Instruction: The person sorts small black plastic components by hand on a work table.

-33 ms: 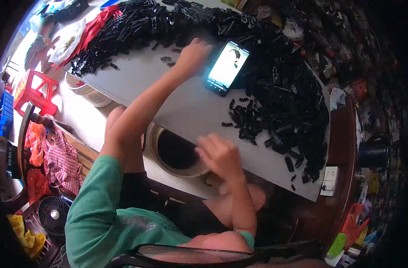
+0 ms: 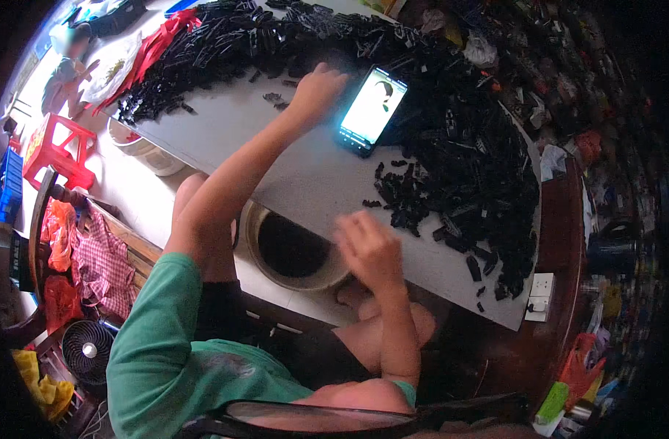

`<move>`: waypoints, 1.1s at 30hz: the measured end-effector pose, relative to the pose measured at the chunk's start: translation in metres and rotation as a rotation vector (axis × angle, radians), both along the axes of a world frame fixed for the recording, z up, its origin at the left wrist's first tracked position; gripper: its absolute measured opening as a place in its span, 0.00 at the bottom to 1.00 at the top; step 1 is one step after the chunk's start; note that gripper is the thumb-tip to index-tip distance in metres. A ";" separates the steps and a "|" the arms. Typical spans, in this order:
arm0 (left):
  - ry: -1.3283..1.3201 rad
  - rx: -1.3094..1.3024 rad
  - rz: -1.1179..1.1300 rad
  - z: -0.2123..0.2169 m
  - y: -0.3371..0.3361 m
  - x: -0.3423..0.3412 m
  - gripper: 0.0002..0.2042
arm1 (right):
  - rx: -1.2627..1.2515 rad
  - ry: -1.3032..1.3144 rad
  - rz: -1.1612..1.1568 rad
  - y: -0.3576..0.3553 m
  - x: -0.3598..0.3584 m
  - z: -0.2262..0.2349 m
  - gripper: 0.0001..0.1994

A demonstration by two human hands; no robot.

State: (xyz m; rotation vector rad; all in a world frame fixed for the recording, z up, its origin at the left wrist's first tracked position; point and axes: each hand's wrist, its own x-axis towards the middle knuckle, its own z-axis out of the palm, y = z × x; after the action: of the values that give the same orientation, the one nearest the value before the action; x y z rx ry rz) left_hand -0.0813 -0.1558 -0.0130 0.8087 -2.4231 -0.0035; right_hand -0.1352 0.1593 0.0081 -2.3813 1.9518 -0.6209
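My left hand (image 2: 318, 91) reaches across the table to the inner edge of a heap of small black plastic parts (image 2: 451, 124), just left of a lit phone (image 2: 372, 110). Its fingers are bent in, and whatever they may hold is hidden. Over the table's near edge hovers my right hand (image 2: 369, 249), its fingers smeared by motion; no object shows in it. Below and left of that hand, a round pale bucket (image 2: 252, 249) with a dark inside stands by my legs. A smaller cluster of black parts (image 2: 404, 194) lies beyond the right hand.
The grey-white table (image 2: 225, 135) carries the heap in an arc along its far and right sides. A red stool (image 2: 60, 150), a wooden chair (image 2: 140, 256) and a black fan (image 2: 89, 351) are on the left. A wall socket (image 2: 541, 296) is at right; another person (image 2: 64, 80) is far left.
My right hand has moved slightly right and up, away from the bucket and over the table edge. My left hand has stayed almost in place beside the phone.
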 end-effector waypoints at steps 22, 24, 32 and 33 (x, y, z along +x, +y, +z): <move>0.400 1.561 -0.573 -0.011 0.147 0.072 0.15 | -0.293 -0.478 -0.258 -0.004 -0.023 0.007 0.11; 0.426 1.535 -0.714 -0.009 0.151 0.071 0.15 | -0.321 -0.419 -0.243 -0.005 -0.023 0.005 0.11; 0.455 1.295 -0.832 -0.001 0.155 0.072 0.13 | -0.351 -0.250 -0.165 -0.018 -0.021 0.016 0.13; 0.427 1.397 -0.818 0.003 0.151 0.074 0.13 | -0.347 -0.267 -0.172 -0.018 -0.023 0.016 0.13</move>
State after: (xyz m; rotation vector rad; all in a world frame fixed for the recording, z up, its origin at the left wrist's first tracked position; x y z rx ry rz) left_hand -0.0077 -0.0045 -0.0102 0.1481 -1.8743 -2.0541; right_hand -0.1581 0.1416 0.0237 -2.1571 2.0816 -1.3087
